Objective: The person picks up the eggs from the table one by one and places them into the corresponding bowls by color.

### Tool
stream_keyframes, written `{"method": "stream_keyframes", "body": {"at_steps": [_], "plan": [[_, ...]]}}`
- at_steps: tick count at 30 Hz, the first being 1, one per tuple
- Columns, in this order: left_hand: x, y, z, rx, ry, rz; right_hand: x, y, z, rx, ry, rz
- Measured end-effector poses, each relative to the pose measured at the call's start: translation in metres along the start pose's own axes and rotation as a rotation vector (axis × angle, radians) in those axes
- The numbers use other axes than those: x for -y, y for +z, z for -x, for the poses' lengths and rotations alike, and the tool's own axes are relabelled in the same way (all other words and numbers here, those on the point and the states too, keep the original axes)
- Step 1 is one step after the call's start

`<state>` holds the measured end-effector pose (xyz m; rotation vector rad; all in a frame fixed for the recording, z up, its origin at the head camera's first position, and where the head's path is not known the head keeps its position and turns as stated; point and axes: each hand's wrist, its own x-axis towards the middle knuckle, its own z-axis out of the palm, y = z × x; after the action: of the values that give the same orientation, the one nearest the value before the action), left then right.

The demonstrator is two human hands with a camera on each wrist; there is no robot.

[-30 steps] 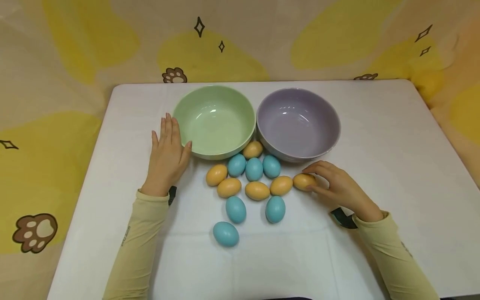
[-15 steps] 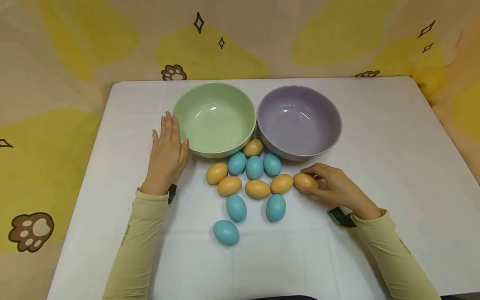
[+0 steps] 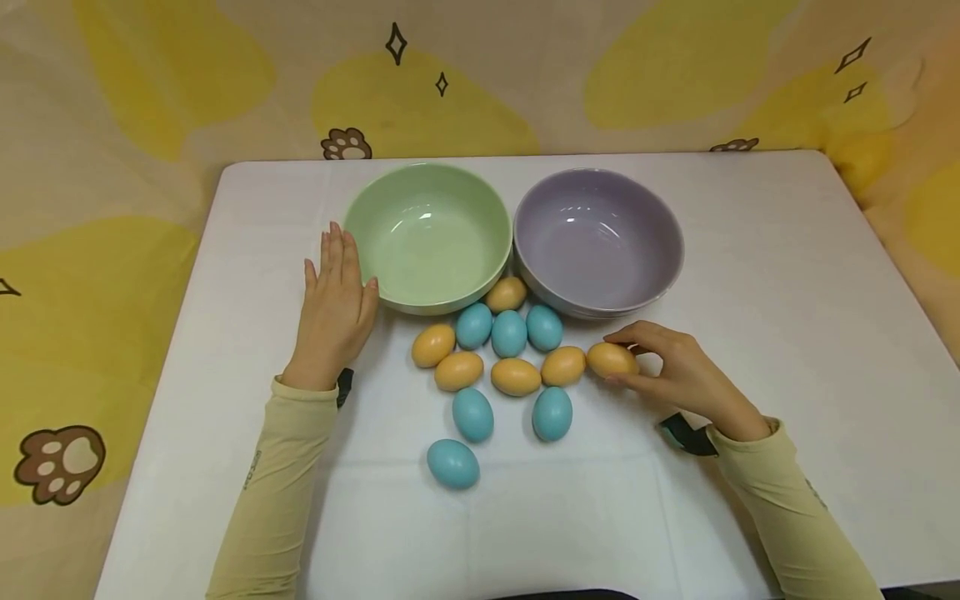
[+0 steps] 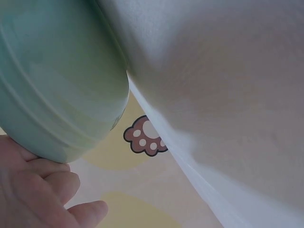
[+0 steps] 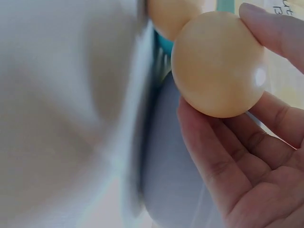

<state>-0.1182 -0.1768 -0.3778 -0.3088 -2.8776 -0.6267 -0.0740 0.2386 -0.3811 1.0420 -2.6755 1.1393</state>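
Note:
My right hand (image 3: 671, 371) pinches a yellow-orange egg (image 3: 611, 360) between thumb and fingers, at the right end of a row of eggs. In the right wrist view that egg (image 5: 218, 64) fills the space between thumb and curved fingers. My left hand (image 3: 332, 312) lies with straight fingers along the left side of the green bowl (image 3: 427, 237). From the left wrist, its fingers show against the bowl's outer wall (image 4: 61, 85). Beside the green bowl stands a purple bowl (image 3: 597, 242), and both bowls have nothing in them.
Several blue eggs, one at the front left (image 3: 453, 464), lie loose on the white table (image 3: 787, 333) with several yellow-orange eggs such as one in the middle (image 3: 515, 377). One yellow-orange egg (image 3: 506, 294) sits in the gap before the two bowls. A patterned cloth (image 3: 480, 83) hangs behind.
The right hand's fingers and thumb have closed in around the right-end egg, which has shifted very slightly. The left hand stays at the green bowl.

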Motion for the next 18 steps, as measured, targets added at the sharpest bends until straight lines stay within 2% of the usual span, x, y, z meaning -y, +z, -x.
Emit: {"method": "stream_keyframes", "body": {"at_steps": [18], "plan": [[0.001,0.0,0.0,-0.002,0.0,0.002,0.02,-0.004,-0.023,-0.044,-0.128,-0.189]]}}
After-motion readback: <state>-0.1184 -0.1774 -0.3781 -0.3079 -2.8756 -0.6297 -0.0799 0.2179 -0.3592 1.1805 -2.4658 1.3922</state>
